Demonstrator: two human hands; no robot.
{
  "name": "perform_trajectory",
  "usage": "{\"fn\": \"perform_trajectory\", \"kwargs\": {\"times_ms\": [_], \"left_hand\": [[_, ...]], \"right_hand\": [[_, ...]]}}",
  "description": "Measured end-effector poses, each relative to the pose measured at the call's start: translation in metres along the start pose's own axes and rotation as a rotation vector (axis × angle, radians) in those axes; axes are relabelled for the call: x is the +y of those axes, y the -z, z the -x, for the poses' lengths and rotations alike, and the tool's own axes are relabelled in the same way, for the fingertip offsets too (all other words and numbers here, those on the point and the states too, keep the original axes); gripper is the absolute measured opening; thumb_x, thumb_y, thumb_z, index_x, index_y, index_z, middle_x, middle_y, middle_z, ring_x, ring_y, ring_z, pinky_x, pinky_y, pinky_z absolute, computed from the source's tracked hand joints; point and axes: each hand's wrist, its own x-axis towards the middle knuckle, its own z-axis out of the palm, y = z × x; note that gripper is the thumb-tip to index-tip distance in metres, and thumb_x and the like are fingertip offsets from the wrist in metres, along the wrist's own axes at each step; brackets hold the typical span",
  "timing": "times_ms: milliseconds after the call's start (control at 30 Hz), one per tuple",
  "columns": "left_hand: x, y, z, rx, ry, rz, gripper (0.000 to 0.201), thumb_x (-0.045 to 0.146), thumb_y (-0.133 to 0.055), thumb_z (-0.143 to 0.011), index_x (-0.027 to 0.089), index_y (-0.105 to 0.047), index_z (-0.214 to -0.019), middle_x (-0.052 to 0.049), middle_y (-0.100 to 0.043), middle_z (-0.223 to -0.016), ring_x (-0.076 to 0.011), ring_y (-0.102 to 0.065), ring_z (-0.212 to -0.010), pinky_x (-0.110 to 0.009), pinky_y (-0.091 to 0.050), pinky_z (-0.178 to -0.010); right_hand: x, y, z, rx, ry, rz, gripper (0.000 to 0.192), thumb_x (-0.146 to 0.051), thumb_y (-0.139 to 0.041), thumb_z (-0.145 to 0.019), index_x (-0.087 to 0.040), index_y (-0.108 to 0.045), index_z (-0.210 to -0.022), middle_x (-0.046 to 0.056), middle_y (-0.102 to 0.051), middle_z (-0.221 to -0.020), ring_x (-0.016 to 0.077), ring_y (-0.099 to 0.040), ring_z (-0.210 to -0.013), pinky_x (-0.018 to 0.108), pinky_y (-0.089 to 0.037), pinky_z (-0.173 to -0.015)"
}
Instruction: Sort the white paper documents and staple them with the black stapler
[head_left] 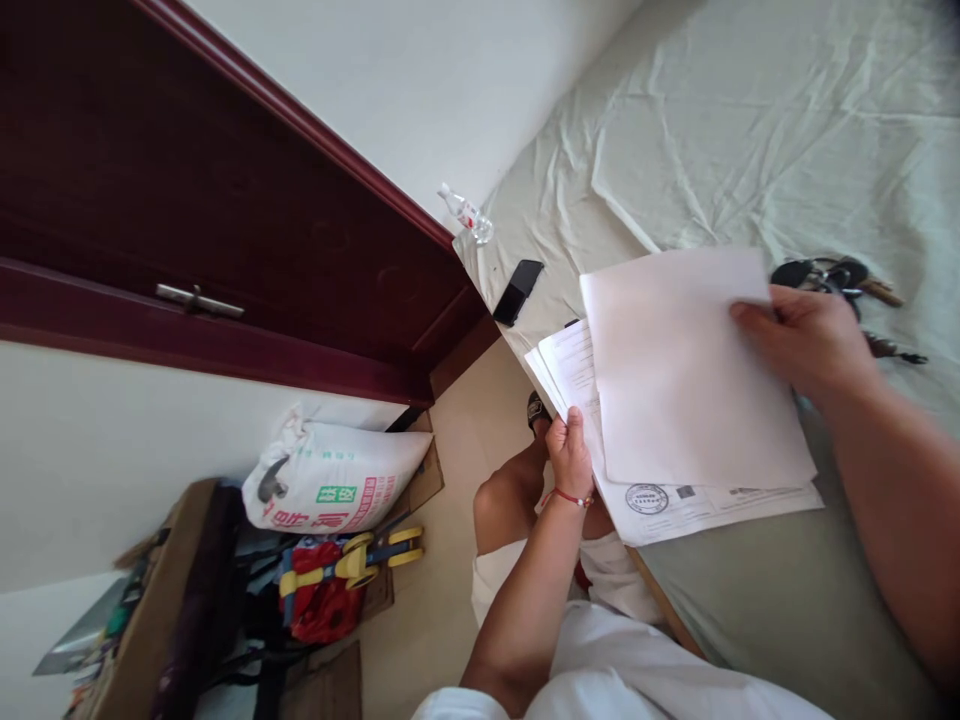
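Partly over a pale cloth (720, 170), printed papers (705, 514) are clasped by the closed left hand (570, 455), apparently for steadiness; the blank-faced sheet (682, 375) overlying them is pinched, thumb uppermost, by the right hand (817, 340).

The upper sheet (690, 380) hides much of the printed papers (720, 515) underneath.
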Motion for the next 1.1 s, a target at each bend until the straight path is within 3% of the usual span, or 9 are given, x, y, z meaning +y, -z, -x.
{"fn": "perform_trajectory", "kwargs": {"times_ms": [100,167,333,433,567,800,900,1100], "left_hand": [[0.007,0.002,-0.001,0.035,0.013,0.051,0.059,0.069,-0.081,-0.076,0.018,-0.077,-0.104,-0.007,-0.081,-0.106,-0.0235,-0.074,-0.108,-0.034,-0.055,-0.101],[0.008,0.002,-0.003,0.036,0.051,0.082,0.063,0.070,-0.084,-0.070,0.017,-0.077,-0.102,-0.008,-0.081,-0.106,-0.0235,-0.075,-0.104,-0.035,-0.057,-0.098],[0.004,-0.007,-0.009,0.028,0.035,0.053,0.061,0.067,-0.087,-0.068,0.017,-0.079,-0.101,-0.009,-0.081,-0.104,-0.0216,-0.075,-0.093,-0.034,-0.059,-0.089],[0.001,-0.011,-0.009,0.022,-0.007,-0.001,0.057,0.066,-0.085,-0.072,0.018,-0.080,-0.101,-0.008,-0.081,-0.104,-0.0219,-0.075,-0.096,-0.034,-0.059,-0.091],[-0.001,-0.009,-0.007,0.047,-0.007,0.009,0.057,0.067,-0.085,-0.072,0.018,-0.080,-0.102,-0.009,-0.082,-0.108,-0.0236,-0.075,-0.103,-0.036,-0.058,-0.097],[0.004,-0.003,-0.006,0.058,-0.028,0.092,0.059,0.064,-0.085,-0.074,0.020,-0.079,-0.112,-0.009,-0.081,-0.114,-0.0262,-0.073,-0.117,-0.039,-0.055,-0.108],[0.005,-0.002,-0.006,0.045,-0.056,0.058,0.057,0.064,-0.084,-0.076,0.020,-0.080,-0.112,-0.008,-0.080,-0.117,-0.0275,-0.070,-0.122,-0.039,-0.051,-0.114],[0.001,0.001,-0.006,0.027,-0.095,0.034,0.052,0.061,-0.082,-0.080,0.022,-0.080,-0.115,-0.007,-0.080,-0.119,-0.0269,-0.070,-0.124,-0.038,-0.049,-0.115]], "right_hand": [[-0.007,0.008,0.005,0.124,-0.137,-0.230,0.028,-0.045,-0.074,-0.081,-0.026,-0.078,-0.101,0.006,-0.072,-0.087,0.0162,-0.056,-0.060,0.033,-0.043,-0.054],[-0.014,0.015,0.008,0.140,-0.219,-0.410,0.030,-0.046,-0.081,-0.076,-0.027,-0.078,-0.099,0.008,-0.072,-0.091,0.0171,-0.058,-0.062,0.037,-0.047,-0.056],[-0.019,0.025,0.008,0.120,-0.232,-0.581,0.032,-0.046,-0.087,-0.072,-0.025,-0.072,-0.091,0.009,-0.072,-0.093,0.0219,-0.068,-0.075,0.043,-0.055,-0.067],[-0.017,0.024,0.006,0.109,-0.156,-0.572,0.033,-0.043,-0.085,-0.074,-0.023,-0.075,-0.098,0.009,-0.075,-0.098,0.0241,-0.072,-0.083,0.043,-0.059,-0.071],[-0.018,0.023,0.009,0.151,-0.115,-0.561,0.032,-0.039,-0.084,-0.075,-0.022,-0.078,-0.102,0.007,-0.076,-0.097,0.0202,-0.071,-0.079,0.039,-0.061,-0.075],[-0.013,0.007,0.007,0.099,-0.047,-0.401,0.035,-0.034,-0.089,-0.070,-0.019,-0.081,-0.100,0.008,-0.079,-0.099,0.0144,-0.065,-0.069,0.032,-0.056,-0.063],[-0.006,0.003,0.004,0.009,-0.046,-0.248,0.033,-0.035,-0.087,-0.071,-0.019,-0.081,-0.100,0.008,-0.079,-0.097,0.0150,-0.064,-0.067,0.029,-0.053,-0.056],[0.006,0.004,-0.003,-0.149,0.084,0.040,0.031,-0.041,-0.081,-0.078,-0.018,-0.079,-0.098,0.005,-0.076,-0.091,0.0168,-0.064,-0.073,0.027,-0.054,-0.061]]}}
